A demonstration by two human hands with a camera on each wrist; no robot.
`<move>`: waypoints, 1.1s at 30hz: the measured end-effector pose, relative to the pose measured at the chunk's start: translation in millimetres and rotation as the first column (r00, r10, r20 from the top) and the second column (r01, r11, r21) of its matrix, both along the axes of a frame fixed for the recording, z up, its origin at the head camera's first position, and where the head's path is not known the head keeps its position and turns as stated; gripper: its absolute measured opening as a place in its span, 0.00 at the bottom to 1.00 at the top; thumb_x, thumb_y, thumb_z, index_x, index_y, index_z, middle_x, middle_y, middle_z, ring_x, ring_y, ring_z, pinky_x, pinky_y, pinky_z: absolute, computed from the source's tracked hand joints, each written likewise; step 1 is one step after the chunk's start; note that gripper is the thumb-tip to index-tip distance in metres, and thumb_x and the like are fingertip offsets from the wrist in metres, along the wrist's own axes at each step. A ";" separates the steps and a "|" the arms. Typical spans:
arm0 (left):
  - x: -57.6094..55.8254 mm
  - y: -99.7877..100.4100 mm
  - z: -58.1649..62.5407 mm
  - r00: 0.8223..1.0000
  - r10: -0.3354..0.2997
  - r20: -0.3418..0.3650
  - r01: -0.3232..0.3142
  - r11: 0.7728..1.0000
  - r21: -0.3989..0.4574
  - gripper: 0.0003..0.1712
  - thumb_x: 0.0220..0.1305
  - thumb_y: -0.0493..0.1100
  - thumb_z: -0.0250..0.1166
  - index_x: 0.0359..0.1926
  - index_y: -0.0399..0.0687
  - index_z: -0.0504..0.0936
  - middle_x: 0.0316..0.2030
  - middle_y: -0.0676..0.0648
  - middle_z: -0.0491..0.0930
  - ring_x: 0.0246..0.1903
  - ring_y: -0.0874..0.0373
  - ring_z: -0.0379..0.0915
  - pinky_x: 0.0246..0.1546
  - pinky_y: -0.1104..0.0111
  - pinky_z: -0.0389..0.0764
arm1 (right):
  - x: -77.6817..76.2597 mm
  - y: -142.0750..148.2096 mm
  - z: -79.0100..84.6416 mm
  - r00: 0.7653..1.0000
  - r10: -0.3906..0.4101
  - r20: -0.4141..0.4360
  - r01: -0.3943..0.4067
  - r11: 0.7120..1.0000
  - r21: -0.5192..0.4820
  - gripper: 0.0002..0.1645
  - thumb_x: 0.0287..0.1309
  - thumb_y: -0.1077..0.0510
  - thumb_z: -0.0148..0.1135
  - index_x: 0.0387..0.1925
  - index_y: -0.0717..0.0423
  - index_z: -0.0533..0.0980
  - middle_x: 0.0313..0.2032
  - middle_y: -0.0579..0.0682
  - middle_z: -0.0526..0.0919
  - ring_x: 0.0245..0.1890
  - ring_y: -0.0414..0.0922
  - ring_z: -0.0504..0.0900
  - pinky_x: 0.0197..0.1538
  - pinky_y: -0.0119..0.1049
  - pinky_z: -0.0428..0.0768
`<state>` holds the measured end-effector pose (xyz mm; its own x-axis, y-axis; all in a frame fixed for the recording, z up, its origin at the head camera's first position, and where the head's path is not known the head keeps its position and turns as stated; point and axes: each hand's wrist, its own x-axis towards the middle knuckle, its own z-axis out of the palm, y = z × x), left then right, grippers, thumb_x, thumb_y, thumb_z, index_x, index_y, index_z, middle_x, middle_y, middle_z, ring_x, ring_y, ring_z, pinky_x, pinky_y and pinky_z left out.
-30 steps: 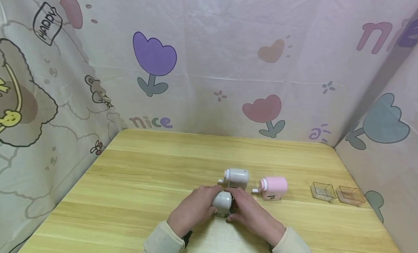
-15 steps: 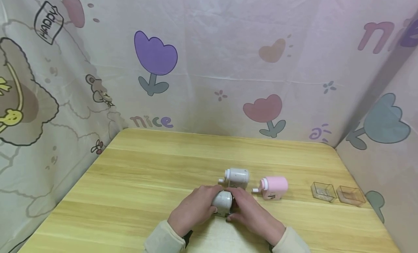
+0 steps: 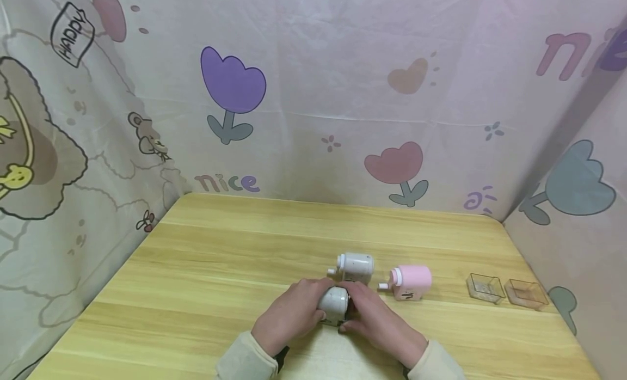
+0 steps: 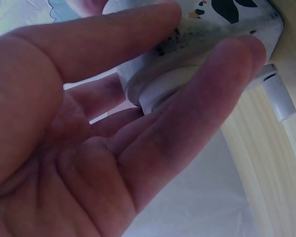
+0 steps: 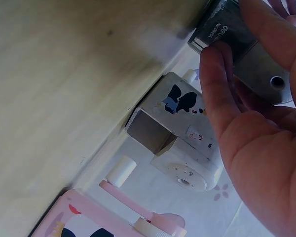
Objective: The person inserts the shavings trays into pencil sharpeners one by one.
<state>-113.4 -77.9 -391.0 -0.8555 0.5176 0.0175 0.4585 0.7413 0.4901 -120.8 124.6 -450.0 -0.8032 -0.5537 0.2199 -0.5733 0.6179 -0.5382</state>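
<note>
A white hand-crank pencil sharpener (image 3: 333, 304) stands on the table between both hands. My left hand (image 3: 292, 309) grips its crank end. In the left wrist view the thumb and fingers lie along the sharpener body (image 4: 227, 24), and its crank handle (image 4: 280, 101) sticks out. From the other side my right hand (image 3: 377, 320) pinches the dark see-through drawer (image 5: 218, 27) at the sharpener's back end. That drawer bears small printed lettering. Part of it is covered by fingers.
Just behind stands a second white sharpener (image 3: 357, 267); its drawer slot (image 5: 148, 131) is hollow. A pink sharpener (image 3: 412, 282) is to its right. Two clear trays, one greyish (image 3: 485, 288) and one orange-tinted (image 3: 526, 294), lie near the table's right edge. Printed curtains surround the table.
</note>
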 end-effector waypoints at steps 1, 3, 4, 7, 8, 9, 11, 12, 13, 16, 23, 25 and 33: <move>-0.1 0.0 0.0 1.000 0.000 0.001 0.000 1.000 0.001 0.27 0.50 0.34 0.71 0.53 0.52 0.76 0.43 0.51 0.81 0.38 0.62 0.74 0.37 0.65 0.76 | -0.3 -0.2 -0.1 1.000 0.001 0.001 -0.001 1.000 -0.002 0.44 0.40 0.55 0.75 0.60 0.57 0.67 0.56 0.51 0.74 0.56 0.48 0.73 0.59 0.45 0.70; -0.4 0.0 0.1 1.000 -0.001 0.004 0.001 1.000 0.002 0.28 0.50 0.34 0.71 0.53 0.52 0.76 0.43 0.51 0.81 0.38 0.62 0.74 0.37 0.66 0.76 | -0.8 -0.4 -0.2 1.000 0.003 0.003 -0.003 1.000 -0.006 0.44 0.40 0.55 0.75 0.60 0.57 0.67 0.56 0.51 0.75 0.56 0.48 0.73 0.59 0.45 0.70; -0.4 0.1 0.1 1.000 -0.002 0.006 0.002 1.000 0.002 0.27 0.50 0.34 0.71 0.53 0.52 0.76 0.43 0.51 0.81 0.38 0.62 0.74 0.37 0.66 0.76 | -1.0 -0.4 0.0 1.000 0.003 0.003 -0.003 1.000 -0.006 0.43 0.40 0.55 0.75 0.60 0.57 0.67 0.56 0.51 0.75 0.56 0.48 0.73 0.59 0.45 0.70; -0.3 0.2 0.2 1.000 -0.002 0.008 0.002 1.000 0.003 0.28 0.50 0.34 0.71 0.53 0.51 0.76 0.43 0.51 0.81 0.38 0.62 0.75 0.37 0.66 0.77 | -1.1 -0.8 0.6 1.000 0.008 0.011 -0.008 1.000 -0.010 0.43 0.40 0.55 0.75 0.60 0.56 0.67 0.55 0.50 0.75 0.56 0.47 0.73 0.59 0.44 0.70; -0.2 0.2 0.2 1.000 -0.002 0.008 0.002 1.000 0.002 0.28 0.50 0.34 0.71 0.53 0.51 0.76 0.43 0.51 0.81 0.38 0.62 0.75 0.37 0.66 0.77 | -1.1 -0.9 0.7 1.000 0.009 0.014 -0.009 1.000 -0.010 0.43 0.40 0.55 0.75 0.60 0.56 0.67 0.55 0.49 0.75 0.56 0.47 0.73 0.59 0.44 0.70; -0.2 0.3 0.1 1.000 -0.002 0.008 0.002 1.000 0.002 0.28 0.50 0.34 0.71 0.53 0.51 0.76 0.43 0.51 0.81 0.38 0.62 0.75 0.37 0.66 0.77 | -1.2 -0.9 0.9 1.000 0.009 0.015 -0.009 1.000 -0.010 0.43 0.40 0.55 0.75 0.60 0.56 0.67 0.56 0.49 0.75 0.56 0.47 0.73 0.59 0.44 0.70; -0.2 0.4 -0.1 1.000 -0.002 0.005 0.002 1.000 0.001 0.28 0.49 0.34 0.71 0.53 0.51 0.76 0.44 0.51 0.81 0.38 0.62 0.75 0.38 0.66 0.77 | -1.2 -1.0 0.9 1.000 0.013 0.019 -0.013 1.000 -0.014 0.43 0.40 0.55 0.75 0.60 0.55 0.67 0.56 0.49 0.74 0.56 0.47 0.73 0.59 0.44 0.70; -0.3 0.4 -0.1 1.000 -0.003 0.001 0.003 1.000 0.002 0.28 0.49 0.34 0.71 0.53 0.51 0.76 0.43 0.51 0.81 0.38 0.62 0.75 0.38 0.66 0.77 | -1.1 -1.0 1.0 1.000 0.015 0.021 -0.015 1.000 -0.018 0.43 0.40 0.55 0.75 0.61 0.55 0.67 0.56 0.48 0.74 0.56 0.47 0.73 0.60 0.44 0.70; -0.5 0.3 -0.1 1.000 -0.004 -0.002 0.004 1.000 0.003 0.28 0.49 0.34 0.71 0.53 0.51 0.76 0.43 0.51 0.81 0.38 0.62 0.75 0.37 0.66 0.77 | -1.2 -1.0 0.9 1.000 0.017 0.021 -0.016 1.000 -0.022 0.44 0.40 0.56 0.75 0.61 0.55 0.67 0.56 0.48 0.74 0.56 0.47 0.73 0.59 0.44 0.70; -0.8 0.1 -0.2 1.000 -0.005 -0.006 0.005 1.000 0.006 0.28 0.49 0.34 0.71 0.53 0.50 0.76 0.43 0.51 0.81 0.38 0.62 0.75 0.37 0.66 0.76 | -1.6 -1.0 0.8 1.000 0.021 0.018 -0.020 0.999 -0.027 0.44 0.40 0.56 0.75 0.61 0.55 0.66 0.56 0.48 0.74 0.56 0.47 0.72 0.60 0.44 0.70; -0.5 -0.1 -0.5 1.000 -0.003 -0.009 0.003 1.000 0.003 0.28 0.49 0.34 0.71 0.54 0.51 0.76 0.43 0.51 0.81 0.37 0.63 0.74 0.36 0.67 0.76 | -2.6 -1.6 0.2 1.000 0.019 0.015 -0.019 1.000 -0.021 0.44 0.40 0.55 0.75 0.61 0.56 0.67 0.56 0.49 0.74 0.56 0.47 0.72 0.60 0.45 0.69; -0.5 0.0 -0.6 1.000 -0.003 -0.006 0.003 1.000 0.004 0.28 0.49 0.34 0.71 0.54 0.51 0.76 0.43 0.51 0.81 0.37 0.63 0.74 0.36 0.67 0.76 | -2.7 -1.8 0.2 1.000 0.020 0.019 -0.019 1.000 -0.021 0.44 0.40 0.55 0.75 0.61 0.56 0.66 0.56 0.49 0.74 0.56 0.47 0.72 0.60 0.44 0.70; -0.5 -0.2 -1.5 1.000 -0.008 -0.023 0.008 1.000 0.015 0.28 0.49 0.33 0.70 0.53 0.51 0.76 0.42 0.53 0.80 0.36 0.64 0.73 0.36 0.67 0.75 | -2.9 -2.1 0.3 0.999 0.025 0.025 -0.024 0.999 -0.027 0.44 0.40 0.55 0.75 0.61 0.55 0.66 0.56 0.48 0.74 0.57 0.47 0.72 0.60 0.44 0.69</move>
